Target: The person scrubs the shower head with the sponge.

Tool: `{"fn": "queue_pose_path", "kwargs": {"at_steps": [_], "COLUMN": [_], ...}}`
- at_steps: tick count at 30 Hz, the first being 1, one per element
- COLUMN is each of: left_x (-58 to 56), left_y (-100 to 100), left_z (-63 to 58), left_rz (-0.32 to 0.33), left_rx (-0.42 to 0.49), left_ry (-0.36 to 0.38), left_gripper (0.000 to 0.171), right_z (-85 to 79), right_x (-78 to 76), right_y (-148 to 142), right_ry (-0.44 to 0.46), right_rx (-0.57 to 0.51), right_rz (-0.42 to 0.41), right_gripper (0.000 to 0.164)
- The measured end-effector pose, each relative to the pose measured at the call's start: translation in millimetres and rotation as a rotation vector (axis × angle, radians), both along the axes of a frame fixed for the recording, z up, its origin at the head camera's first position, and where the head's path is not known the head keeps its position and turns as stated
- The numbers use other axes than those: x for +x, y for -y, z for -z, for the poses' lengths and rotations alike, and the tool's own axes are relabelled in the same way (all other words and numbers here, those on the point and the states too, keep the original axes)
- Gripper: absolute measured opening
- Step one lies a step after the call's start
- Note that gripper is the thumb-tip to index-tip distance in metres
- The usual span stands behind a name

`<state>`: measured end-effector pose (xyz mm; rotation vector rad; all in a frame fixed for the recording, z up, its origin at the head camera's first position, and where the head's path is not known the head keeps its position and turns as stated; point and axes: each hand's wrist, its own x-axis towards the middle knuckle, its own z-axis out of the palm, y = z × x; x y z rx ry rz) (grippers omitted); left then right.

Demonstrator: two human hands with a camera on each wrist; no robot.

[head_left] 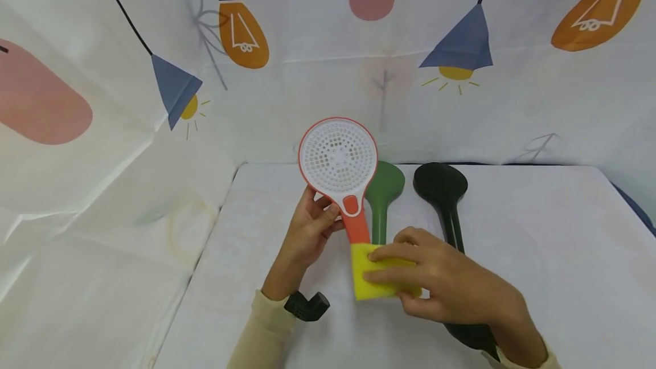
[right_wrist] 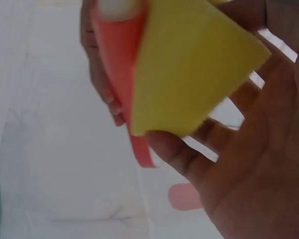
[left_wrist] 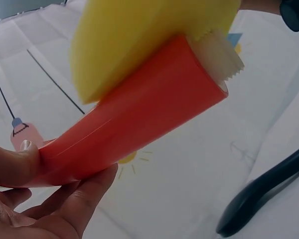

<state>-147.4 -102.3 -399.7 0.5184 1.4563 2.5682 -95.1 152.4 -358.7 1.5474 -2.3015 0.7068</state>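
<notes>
An orange-red shower head (head_left: 338, 155) with a white perforated face is held up by my left hand (head_left: 312, 226), whose thumb and fingers grip it at the neck. Its handle (left_wrist: 139, 109) slants across the left wrist view, with a whitish threaded end (left_wrist: 222, 57) sticking out. My right hand (head_left: 446, 278) pinches a yellow sponge (head_left: 381, 275) between thumb and fingers. In the left wrist view the sponge lies against the upper side of the handle, close to the threaded end. From the head view, the sponge hides the handle's lower part.
Behind the held shower head a green shower head (head_left: 385, 184) lies on the white table (head_left: 553, 232). To its right is a black shower head (head_left: 442, 184), its handle partly covered by the right hand. A patterned cloth (head_left: 307, 84) hangs behind the table.
</notes>
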Motion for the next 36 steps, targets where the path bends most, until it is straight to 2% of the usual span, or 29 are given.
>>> {"fn": "queue_pose_path", "kwargs": {"at_steps": [2, 5, 8, 10, 11, 13, 16, 18, 20, 23, 29, 36], "left_x": [-0.6, -1.1, -1.5, -1.5, -1.5, -0.8, 1.8, 4.2, 6.3, 8.8, 9.7, 11.0], "left_y": [1, 2, 2, 2, 1, 0, -3, -5, -7, -9, -9, -6], "left_z": [0.0, 0.2, 1.0, 1.5, 1.8, 2.5, 3.3, 3.6, 4.1, 3.9, -0.1, -7.7], "left_rz": [0.002, 0.017, 0.042, 0.059, 0.067, 0.078, 0.100, 0.118, 0.137, 0.142, 0.124, 0.200], "left_rx": [0.008, 0.031, 0.058, 0.063, 0.063, 0.054, 0.038, 0.024, 0.012, -0.017, -0.059, -0.019], "left_ry": [-0.014, -0.036, -0.043, -0.040, -0.037, -0.029, -0.029, -0.033, -0.035, -0.024, -0.014, 0.017], "left_gripper": [0.058, 0.057, 0.056, 0.057, 0.058, 0.062, 0.069, 0.072, 0.072, 0.072, 0.070, 0.060], "right_z": [-2.7, -7.1, -11.0, -12.6, -12.8, -12.1, -8.5, -4.8, -1.1, 3.4, 7.0, 7.2], "right_x": [3.4, 7.0, 7.0, 5.2, 3.2, 0.7, -3.3, -4.9, -7.0, -8.8, -10.2, -10.0], "right_y": [-5, -14, -23, -25, -26, -23, -12, -2, 8, 19, 23, 20], "right_ry": [0.025, 0.126, 0.205, 0.217, 0.187, 0.154, 0.082, 0.047, 0.000, -0.050, -0.086, -0.097], "right_rx": [0.034, 0.077, 0.056, -0.008, -0.060, -0.164, -0.281, -0.317, -0.323, -0.306, -0.234, -0.169], "right_rz": [-0.093, -0.278, -0.447, -0.484, -0.480, -0.389, -0.160, -0.019, 0.071, 0.135, 0.181, 0.217], "right_gripper": [0.055, 0.049, 0.046, 0.045, 0.044, 0.042, 0.041, 0.042, 0.044, 0.044, 0.043, 0.040]}}
